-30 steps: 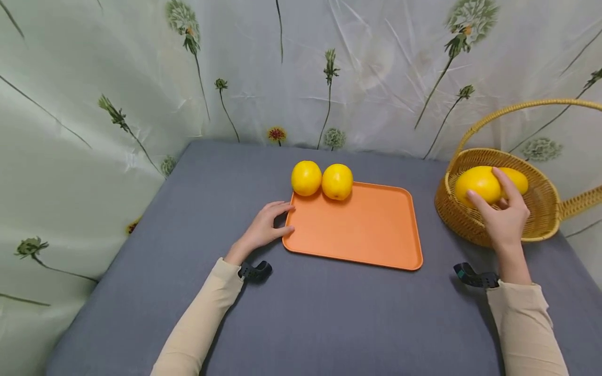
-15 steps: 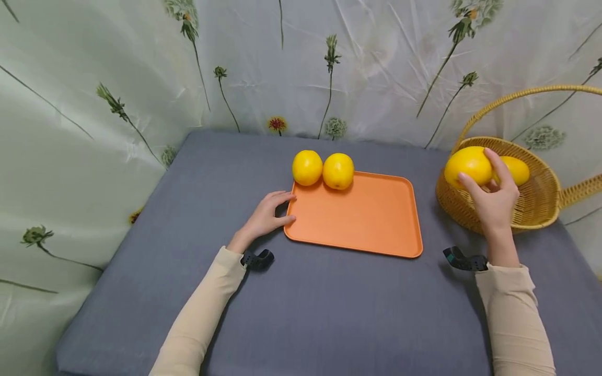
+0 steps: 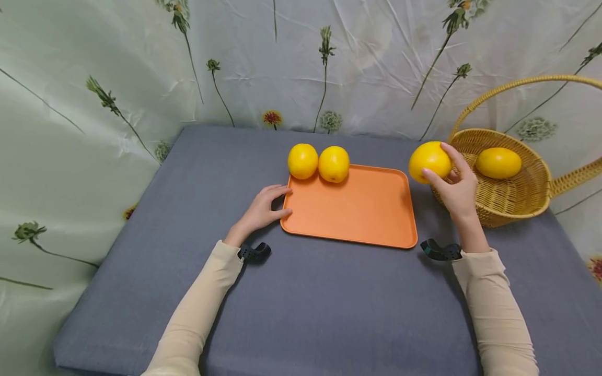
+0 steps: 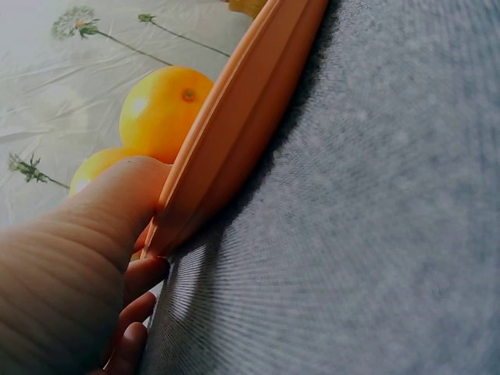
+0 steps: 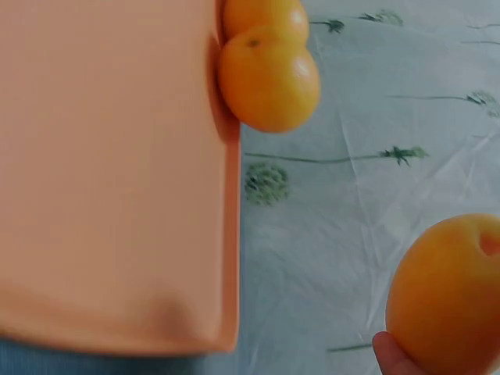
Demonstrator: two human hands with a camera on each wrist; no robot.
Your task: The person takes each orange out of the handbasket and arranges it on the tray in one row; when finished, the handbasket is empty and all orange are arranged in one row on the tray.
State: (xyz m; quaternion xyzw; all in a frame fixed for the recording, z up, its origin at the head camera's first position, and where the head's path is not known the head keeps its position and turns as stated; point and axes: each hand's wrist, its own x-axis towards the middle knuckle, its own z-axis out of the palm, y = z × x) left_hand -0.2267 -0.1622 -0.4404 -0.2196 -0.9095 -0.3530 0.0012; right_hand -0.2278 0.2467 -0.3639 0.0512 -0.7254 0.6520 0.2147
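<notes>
My right hand [image 3: 458, 190] holds a yellow-orange orange [image 3: 429, 161] between thumb and fingers, in the air between the basket and the orange tray [image 3: 348, 209]. In the right wrist view the held orange [image 5: 445, 297] shows at lower right, with a fingertip on it. My left hand [image 3: 261, 209] rests at the tray's left rim, thumb and forefinger spread along it. The left wrist view shows the thumb over the rim and other fingers beside its outer side. Two oranges [image 3: 303, 161] [image 3: 334, 164] sit side by side at the tray's back left corner.
A wicker basket [image 3: 527, 206] with a tall handle stands at the right, holding an oval yellow fruit [image 3: 498, 163]. Grey cloth [image 3: 329, 303] covers the table. A flower-printed curtain [image 3: 263, 62] hangs behind and at the left. Each wrist wears a black strap.
My right hand has lifted the orange out of the basket and carried it left, toward the tray. The other fruit in the basket is now fully visible. My left hand stays at the tray's rim.
</notes>
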